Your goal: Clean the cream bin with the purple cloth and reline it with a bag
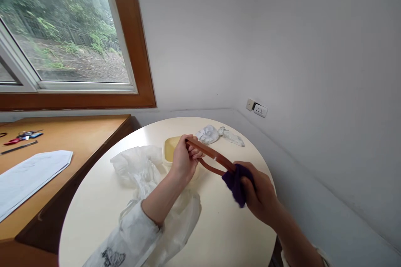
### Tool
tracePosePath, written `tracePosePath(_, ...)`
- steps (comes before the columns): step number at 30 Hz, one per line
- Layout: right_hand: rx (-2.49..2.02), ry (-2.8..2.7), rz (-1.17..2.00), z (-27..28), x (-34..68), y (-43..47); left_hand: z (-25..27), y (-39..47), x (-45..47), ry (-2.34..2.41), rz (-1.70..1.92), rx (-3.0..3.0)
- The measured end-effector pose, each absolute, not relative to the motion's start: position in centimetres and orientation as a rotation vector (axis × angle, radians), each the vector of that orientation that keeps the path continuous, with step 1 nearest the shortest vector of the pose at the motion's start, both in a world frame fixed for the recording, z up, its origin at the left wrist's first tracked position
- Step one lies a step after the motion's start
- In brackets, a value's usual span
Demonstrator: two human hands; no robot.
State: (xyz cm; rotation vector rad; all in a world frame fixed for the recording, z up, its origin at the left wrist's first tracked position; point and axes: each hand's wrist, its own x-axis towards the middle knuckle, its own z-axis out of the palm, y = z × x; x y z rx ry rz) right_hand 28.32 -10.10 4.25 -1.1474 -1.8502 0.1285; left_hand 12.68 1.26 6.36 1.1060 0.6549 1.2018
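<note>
A brown leather-like strap (216, 156) is held up over the round cream table (225, 233), forming a loop between my hands. My left hand (183, 160) is closed around its far end. Closer to me, my right hand (263, 192) pinches a dark purple cloth (234, 183) wrapped about the strap's other end. What lies under the cloth is hidden. Behind my left wrist stands a pale yellow plastic container (170, 149), partly covered by my hand. White translucent plastic bags (138, 164) lie crumpled beside it and under my left forearm.
Crumpled clear plastic (208, 134) rests at the table's back edge. At left, a wooden desk (90, 133) holds white papers (34, 175), a dark pen-like stick (19, 147) and small coloured items (26, 135). A wall socket (260, 110) is on the right wall, near the window corner.
</note>
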Motion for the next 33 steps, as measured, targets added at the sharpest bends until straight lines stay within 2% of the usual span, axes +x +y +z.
tracePosePath(2,-1.164,-1.866,0.170,3.6,28.2,-9.6,7.1,1.1,11.6,0.754,1.193,1.356)
tracePosePath(5,-1.227,-1.928,0.020,3.1,27.4,-8.8,8.0,-0.4,10.6,0.885,1.104,1.899)
tracePosePath(7,-1.207,-1.962,-0.056,3.0,26.8,-8.5,8.0,-1.4,10.4,0.829,1.006,2.061)
tracePosePath(11,-1.052,-1.979,-0.038,3.4,25.8,-8.7,7.0,-1.0,10.1,0.724,1.205,1.673)
tracePosePath(15,-1.004,-1.898,0.205,3.1,26.1,-8.7,6.0,0.9,8.8,0.678,1.305,1.242)
tracePosePath(17,-1.056,-1.888,0.258,2.6,26.3,-8.3,5.9,0.7,8.2,0.787,1.224,1.425)
tracePosePath(20,-1.125,-1.983,0.094,2.1,26.2,-7.9,6.1,-1.0,8.0,0.846,0.906,1.784)
tracePosePath(22,-1.119,-2.016,0.011,2.0,25.9,-7.9,6.0,-2.0,8.3,0.800,0.846,1.784)
tracePosePath(28,-0.975,-1.720,0.172,0.9,24.7,-8.7,5.0,-1.6,9.0,0.757,1.137,1.169)
tracePosePath(33,-0.976,-1.348,0.412,-3.9,24.2,-8.4,4.7,-0.6,8.9,0.715,1.240,0.870)
